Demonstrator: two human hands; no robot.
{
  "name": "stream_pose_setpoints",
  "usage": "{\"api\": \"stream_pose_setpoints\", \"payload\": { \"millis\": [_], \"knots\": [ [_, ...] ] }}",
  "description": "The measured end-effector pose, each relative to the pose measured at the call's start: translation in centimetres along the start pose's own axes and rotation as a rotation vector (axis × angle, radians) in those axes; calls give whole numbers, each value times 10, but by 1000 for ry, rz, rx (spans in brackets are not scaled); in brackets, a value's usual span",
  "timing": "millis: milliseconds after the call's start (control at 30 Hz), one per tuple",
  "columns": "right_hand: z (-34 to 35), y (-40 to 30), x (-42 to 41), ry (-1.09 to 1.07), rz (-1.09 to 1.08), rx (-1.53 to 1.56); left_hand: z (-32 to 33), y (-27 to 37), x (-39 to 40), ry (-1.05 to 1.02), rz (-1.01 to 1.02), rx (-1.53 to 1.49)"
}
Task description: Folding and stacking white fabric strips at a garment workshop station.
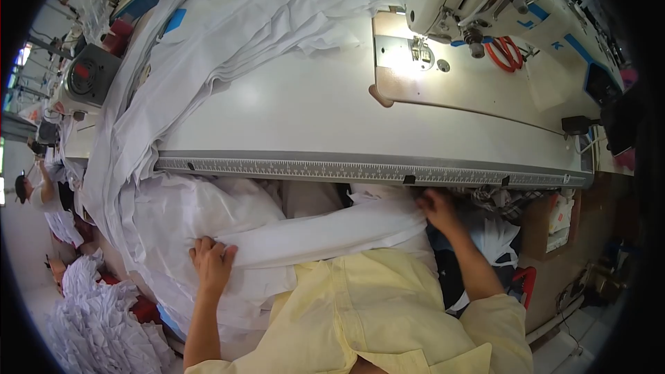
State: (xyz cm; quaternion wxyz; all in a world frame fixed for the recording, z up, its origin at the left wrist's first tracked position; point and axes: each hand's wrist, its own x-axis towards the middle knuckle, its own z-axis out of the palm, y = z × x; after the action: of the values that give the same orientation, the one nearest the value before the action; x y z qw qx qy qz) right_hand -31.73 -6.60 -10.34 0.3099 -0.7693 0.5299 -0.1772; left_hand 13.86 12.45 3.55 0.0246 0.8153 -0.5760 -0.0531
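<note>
A folded white fabric strip (327,236) stretches across my lap, just above the front of a yellow shirt. At its left end, my left hand (212,262) grips the cloth with bent fingers. My right hand (440,212), slightly blurred, has its fingers curled at the strip's right end, close under the table's front edge. More white fabric (208,202) lies beneath the strip and drapes down on the left. Long layered white fabric pieces (171,78) run over the table's left side and hang off its front.
A sewing machine (457,0) with a lit needle area stands at the back right of the white table (280,114). A printed ruler (322,169) lines its front edge. Red-handled scissors (504,54) lie beneath the machine. A white cloth heap (104,317) sits lower left; a person (44,192) is beyond.
</note>
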Motion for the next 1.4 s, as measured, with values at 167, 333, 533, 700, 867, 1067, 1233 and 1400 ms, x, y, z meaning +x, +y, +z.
{"api": "stream_pose_setpoints", "payload": {
  "millis": [167,333,533,700,867,1067,1233,1400],
  "knots": [
    [-22,-1,7,-235,308,751,3,1,-3,-3,-59,-11],
    [-32,-2,3,-87,371,1032,1,4,4,-28,-58,6],
    [-1,24,14,12,130,599,-6,6,2,-47,-89,47],
    [15,50,-7,-212,558,912,4,4,-1,5,-70,-8],
    [-18,45,-21,-128,648,1023,1,4,-10,27,-132,6],
    [-12,33,-33,-79,680,956,-3,7,-5,-32,-119,2],
    [8,13,-26,404,702,1132,9,2,1,-27,-114,-10],
    [4,-8,-11,433,502,1193,0,3,-6,12,-166,-4]
  ]
}}
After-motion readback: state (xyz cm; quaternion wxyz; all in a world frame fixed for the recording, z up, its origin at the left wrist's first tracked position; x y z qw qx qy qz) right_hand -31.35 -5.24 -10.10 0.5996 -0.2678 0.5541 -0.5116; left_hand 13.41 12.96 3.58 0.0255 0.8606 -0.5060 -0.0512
